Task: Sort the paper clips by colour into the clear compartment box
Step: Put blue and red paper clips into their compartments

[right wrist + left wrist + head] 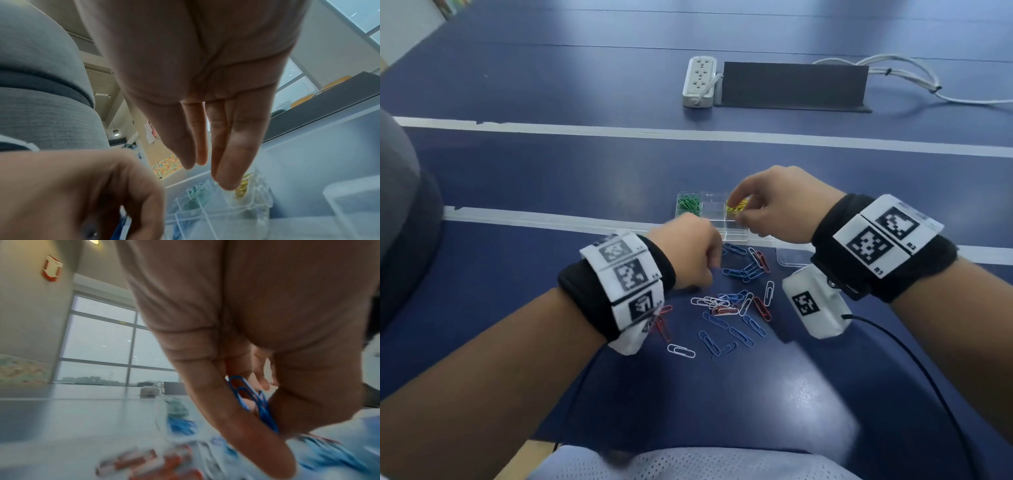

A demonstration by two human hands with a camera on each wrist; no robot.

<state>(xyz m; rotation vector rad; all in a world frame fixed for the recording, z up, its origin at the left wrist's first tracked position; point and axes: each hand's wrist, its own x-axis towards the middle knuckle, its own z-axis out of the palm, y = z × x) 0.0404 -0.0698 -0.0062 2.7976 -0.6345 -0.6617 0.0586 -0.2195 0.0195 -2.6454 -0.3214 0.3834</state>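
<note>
Left hand grips blue clips (wristband tags unreadable).

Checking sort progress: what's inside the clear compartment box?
Inside the clear plastic compartment box: green paper clips far left, yellow paper clips under the right hand. Both hands hide the near compartments.

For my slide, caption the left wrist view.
Left hand pinching blue paper clips above blurred red clips on the table.
</note>
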